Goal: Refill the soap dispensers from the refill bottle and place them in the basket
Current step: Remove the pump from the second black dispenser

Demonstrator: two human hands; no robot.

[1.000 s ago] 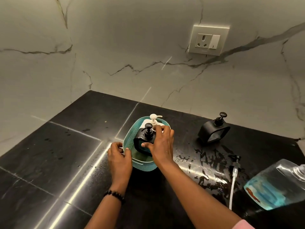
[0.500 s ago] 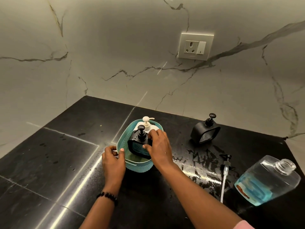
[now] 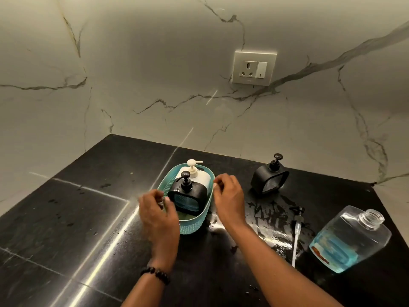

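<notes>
A teal basket stands on the black counter and holds a black soap dispenser with blue soap, and behind it a white pump dispenser. My left hand hovers at the basket's left rim, fingers loosely curled and blurred. At the basket's right rim my right hand is held just off the black dispenser, fingers apart, holding nothing. A second black dispenser stands further right. The clear refill bottle lies uncapped on its side at the right, part full of blue soap.
A loose pump with a white tube lies between the basket and the refill bottle, amid a wet smear on the counter. A wall socket sits on the marble wall behind. Black counter stretches to the left.
My right hand has let go of the black dispenser in the basket and drawn back to the right. My left hand has come off the basket's rim. The camera view shifted left.
</notes>
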